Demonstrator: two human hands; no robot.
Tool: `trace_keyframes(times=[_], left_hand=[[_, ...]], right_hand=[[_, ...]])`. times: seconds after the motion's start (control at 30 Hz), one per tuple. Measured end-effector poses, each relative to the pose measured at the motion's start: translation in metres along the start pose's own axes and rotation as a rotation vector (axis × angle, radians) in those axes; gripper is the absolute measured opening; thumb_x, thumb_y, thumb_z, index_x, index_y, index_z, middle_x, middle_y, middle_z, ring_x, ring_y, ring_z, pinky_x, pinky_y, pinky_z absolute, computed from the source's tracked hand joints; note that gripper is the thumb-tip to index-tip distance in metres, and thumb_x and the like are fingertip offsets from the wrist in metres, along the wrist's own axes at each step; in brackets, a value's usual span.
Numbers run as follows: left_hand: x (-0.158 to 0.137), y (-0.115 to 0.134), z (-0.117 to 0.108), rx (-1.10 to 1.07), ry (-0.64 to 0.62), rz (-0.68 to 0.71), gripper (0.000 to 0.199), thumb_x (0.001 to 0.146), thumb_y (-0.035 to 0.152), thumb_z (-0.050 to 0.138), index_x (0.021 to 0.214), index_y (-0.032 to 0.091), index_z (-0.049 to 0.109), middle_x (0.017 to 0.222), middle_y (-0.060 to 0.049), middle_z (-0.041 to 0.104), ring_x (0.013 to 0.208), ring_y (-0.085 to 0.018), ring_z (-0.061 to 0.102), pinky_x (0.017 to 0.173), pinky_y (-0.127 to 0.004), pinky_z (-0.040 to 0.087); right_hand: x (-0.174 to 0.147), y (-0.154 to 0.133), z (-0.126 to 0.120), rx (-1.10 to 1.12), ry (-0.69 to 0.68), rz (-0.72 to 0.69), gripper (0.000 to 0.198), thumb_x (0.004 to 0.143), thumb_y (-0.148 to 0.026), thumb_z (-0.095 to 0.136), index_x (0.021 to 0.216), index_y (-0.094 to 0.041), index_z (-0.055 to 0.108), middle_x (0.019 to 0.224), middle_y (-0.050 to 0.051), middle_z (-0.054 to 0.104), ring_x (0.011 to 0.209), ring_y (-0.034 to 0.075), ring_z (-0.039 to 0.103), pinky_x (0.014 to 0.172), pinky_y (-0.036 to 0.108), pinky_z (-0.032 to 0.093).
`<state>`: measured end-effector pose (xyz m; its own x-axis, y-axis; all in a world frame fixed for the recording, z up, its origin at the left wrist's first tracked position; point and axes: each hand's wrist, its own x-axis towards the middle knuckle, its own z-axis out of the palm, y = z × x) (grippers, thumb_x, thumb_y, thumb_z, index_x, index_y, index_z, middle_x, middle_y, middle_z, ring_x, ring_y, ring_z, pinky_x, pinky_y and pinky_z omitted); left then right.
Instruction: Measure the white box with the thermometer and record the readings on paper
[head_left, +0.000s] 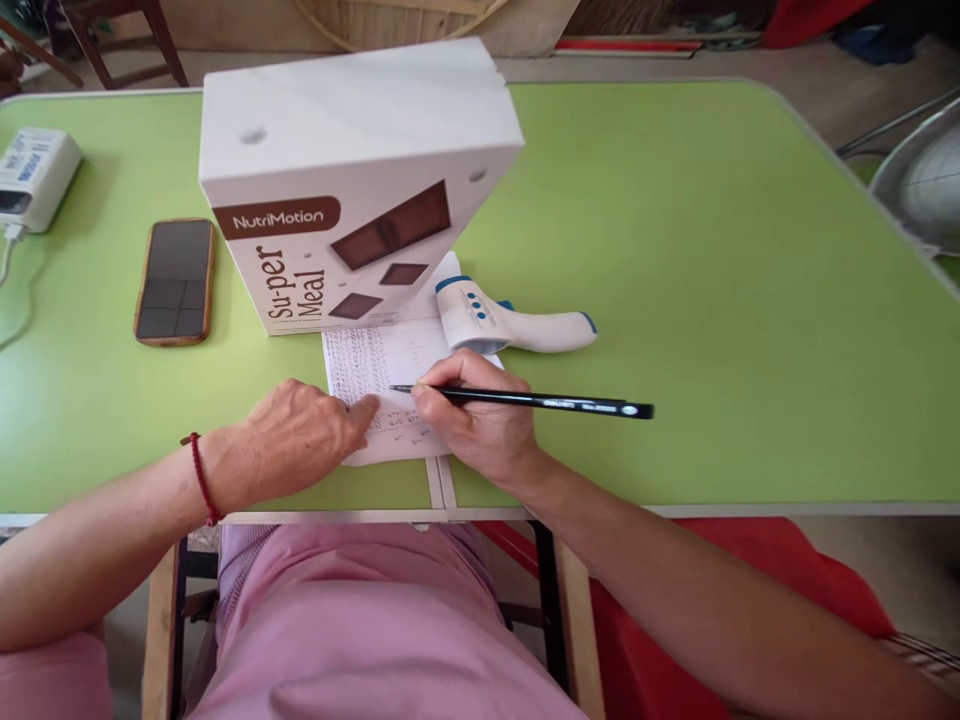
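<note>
A sheet of paper [367, 447] filled with small handwritten marks lies near the table's front edge. My right hand [484, 425] grips a slim black pencil [551, 401], its tip at the written rows and its long end pointing right. On the left part of the sheet rests my left hand [289, 440], the index finger stretched out on the writing and the other fingers bent beneath. Just beyond my right hand, a white and blue infrared thermometer [551, 330] lies on the sheet's upper right part. A tall white box [360, 120] stands behind the paper, hiding its far end.
A phone [176, 280] in a brown-edged case lies left of the box. Farther left is a white device [37, 175] with a cable [9, 255] plugged in. The green table [712, 280] has a pale rim and a seam near the paper.
</note>
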<state>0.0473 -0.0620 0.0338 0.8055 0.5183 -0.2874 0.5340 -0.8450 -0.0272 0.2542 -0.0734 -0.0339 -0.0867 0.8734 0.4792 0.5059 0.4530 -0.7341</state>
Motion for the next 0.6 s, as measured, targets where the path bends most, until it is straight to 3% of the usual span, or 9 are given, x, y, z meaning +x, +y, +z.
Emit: trace_keyframes(times=[0.6], left_hand=[[0.0006,0.0004,0.0049,-0.001,0.025,-0.002,0.013,0.099,0.012,0.048,0.110,0.012,0.055,0.059,-0.002,0.062,0.050,-0.023,0.064,0.042,-0.031,0.012]], right_hand=[[0.0002,-0.0007,0.0010,-0.010,0.002,-0.048,0.014,0.082,-0.020,0.060,0.070,-0.023,0.053,0.054,-0.006,0.056,0.045,0.009,0.049,0.045,0.022,0.039]])
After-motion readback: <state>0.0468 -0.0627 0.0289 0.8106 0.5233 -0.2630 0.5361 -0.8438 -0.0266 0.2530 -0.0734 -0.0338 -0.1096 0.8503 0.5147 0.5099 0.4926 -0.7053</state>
